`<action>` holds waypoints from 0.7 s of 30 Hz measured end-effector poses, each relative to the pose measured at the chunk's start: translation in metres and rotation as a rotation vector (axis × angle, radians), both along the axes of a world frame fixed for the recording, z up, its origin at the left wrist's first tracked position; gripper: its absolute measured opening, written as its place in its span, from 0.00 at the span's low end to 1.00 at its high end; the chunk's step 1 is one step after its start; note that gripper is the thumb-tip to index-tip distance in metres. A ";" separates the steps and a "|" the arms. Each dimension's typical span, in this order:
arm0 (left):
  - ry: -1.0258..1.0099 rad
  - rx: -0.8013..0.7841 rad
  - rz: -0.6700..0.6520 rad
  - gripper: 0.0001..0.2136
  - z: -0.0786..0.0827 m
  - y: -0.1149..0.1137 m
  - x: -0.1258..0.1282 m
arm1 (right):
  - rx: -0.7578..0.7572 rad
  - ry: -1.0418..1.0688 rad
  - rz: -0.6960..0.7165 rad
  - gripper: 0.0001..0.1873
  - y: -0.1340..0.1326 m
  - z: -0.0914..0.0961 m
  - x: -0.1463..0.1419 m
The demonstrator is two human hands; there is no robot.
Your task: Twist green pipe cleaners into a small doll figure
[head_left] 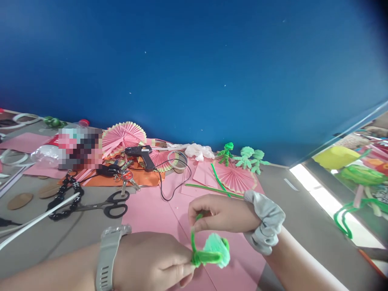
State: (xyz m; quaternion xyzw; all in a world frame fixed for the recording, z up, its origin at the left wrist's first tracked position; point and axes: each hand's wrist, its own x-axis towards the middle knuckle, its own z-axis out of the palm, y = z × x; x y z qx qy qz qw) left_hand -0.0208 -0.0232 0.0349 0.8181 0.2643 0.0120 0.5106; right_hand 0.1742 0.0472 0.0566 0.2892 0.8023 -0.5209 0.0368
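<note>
My left hand (157,258), with a grey-strapped watch at its wrist, pinches one end of a green pipe cleaner figure (209,257). A pale mint fuzzy part forms the figure's far end. Above it, my right hand (216,214) has thumb and fingers closed on a green pipe cleaner strand (193,240) that rises from the figure. A grey scrunchie (265,220) circles my right wrist. Pink paper (151,218) lies beneath both hands. Behind my right hand are two loose green pipe cleaners (218,189) and a pink folded paper fan (236,178).
Several green pipe cleaner figures (247,157) stand against the blue wall (194,72). A black glue gun (142,152), keys (127,178), scissors (113,206) and a black bead string (65,196) lie left. A plastic bottle (47,155) rests farther left. Yellow and green materials (360,173) are at right.
</note>
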 end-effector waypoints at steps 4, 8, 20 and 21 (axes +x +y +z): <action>0.040 -0.085 -0.083 0.12 -0.012 -0.003 0.008 | 0.074 -0.056 0.162 0.07 -0.009 -0.004 -0.008; 0.016 -0.289 -0.090 0.15 -0.020 -0.007 0.011 | 0.219 -0.095 0.273 0.03 -0.020 -0.001 -0.015; -0.239 -1.084 0.376 0.14 -0.047 0.008 0.019 | 1.125 -0.330 0.029 0.07 -0.066 0.007 -0.032; -0.289 -1.066 0.408 0.15 -0.047 0.012 0.018 | 1.152 -0.309 -0.002 0.06 -0.068 0.009 -0.032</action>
